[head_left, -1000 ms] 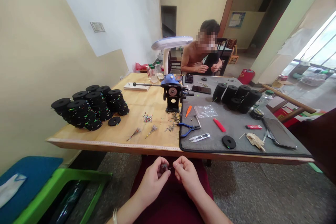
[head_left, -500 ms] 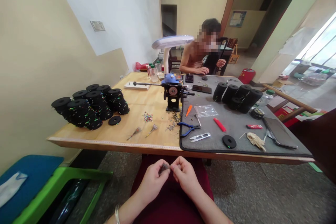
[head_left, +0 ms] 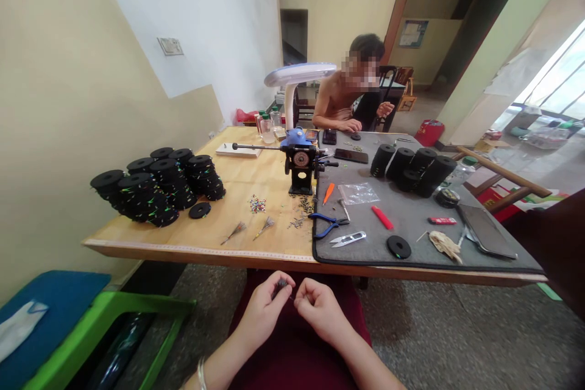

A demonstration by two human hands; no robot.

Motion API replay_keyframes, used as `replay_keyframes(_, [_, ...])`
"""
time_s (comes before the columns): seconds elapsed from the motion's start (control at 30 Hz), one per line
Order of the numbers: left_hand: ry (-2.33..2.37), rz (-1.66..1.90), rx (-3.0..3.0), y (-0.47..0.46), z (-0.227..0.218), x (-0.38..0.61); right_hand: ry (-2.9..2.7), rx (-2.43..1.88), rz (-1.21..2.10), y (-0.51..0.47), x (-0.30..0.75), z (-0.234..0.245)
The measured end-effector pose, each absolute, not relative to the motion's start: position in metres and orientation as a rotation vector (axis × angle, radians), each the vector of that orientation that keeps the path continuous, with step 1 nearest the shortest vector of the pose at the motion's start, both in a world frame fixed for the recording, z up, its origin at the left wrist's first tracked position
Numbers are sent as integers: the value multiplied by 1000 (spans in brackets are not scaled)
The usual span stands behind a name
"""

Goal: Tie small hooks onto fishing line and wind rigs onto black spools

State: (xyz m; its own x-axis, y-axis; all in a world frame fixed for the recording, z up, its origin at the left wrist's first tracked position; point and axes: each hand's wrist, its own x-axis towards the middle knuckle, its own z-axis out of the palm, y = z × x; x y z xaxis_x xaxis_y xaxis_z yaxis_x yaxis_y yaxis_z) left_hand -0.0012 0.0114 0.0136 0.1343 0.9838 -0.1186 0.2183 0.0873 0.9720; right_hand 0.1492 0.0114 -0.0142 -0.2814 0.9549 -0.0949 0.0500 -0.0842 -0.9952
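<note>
My left hand (head_left: 264, 303) is closed round a small dark grey thing (head_left: 281, 284), whose kind I cannot make out. Close beside it, my right hand (head_left: 322, 311) is pinched, thumb against curled fingers; whatever it grips is too small to name. Both hands are over my lap, just below the table's front edge, fingertips a little apart. On the table (head_left: 173, 242) above them lie two wire bundles (head_left: 236, 230) with fanned ends, a heap of coloured beads (head_left: 258, 203) and scattered small dark pieces (head_left: 299, 219).
A winding machine (head_left: 301, 164) stands mid-table beneath a lamp (head_left: 299, 73). Black foam spools (head_left: 169, 186) are stacked left, more spools (head_left: 411, 167) right. The grey mat (head_left: 356, 256) holds blue pliers (head_left: 328, 225), thread snips (head_left: 348, 239) and a foam disc (head_left: 399, 247). A person (head_left: 336, 103) sits opposite.
My hands have drawn slightly apart at the fingertips, and my right hand has dipped and curled more. Across the table, the person's hands have shifted a little.
</note>
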Motion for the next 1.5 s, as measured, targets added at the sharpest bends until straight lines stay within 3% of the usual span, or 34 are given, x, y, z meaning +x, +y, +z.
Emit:
replay_keyframes(0.7, [1471, 1142, 1217, 23, 4, -19, -1231, -1192, 1433, 11, 152, -16])
replay_keyframes(1.03, [1210, 804, 1001, 11, 13, -14, -1068, -1185, 1624, 7, 150, -8])
replay_keyframes(1.27, [1226, 885, 1060, 17, 19, -1, -1215, -1177, 1490, 7, 149, -16])
replay_keyframes(1.5, [1304, 935, 1176, 20, 18, -9, -1222, -1156, 1563, 7, 153, -13])
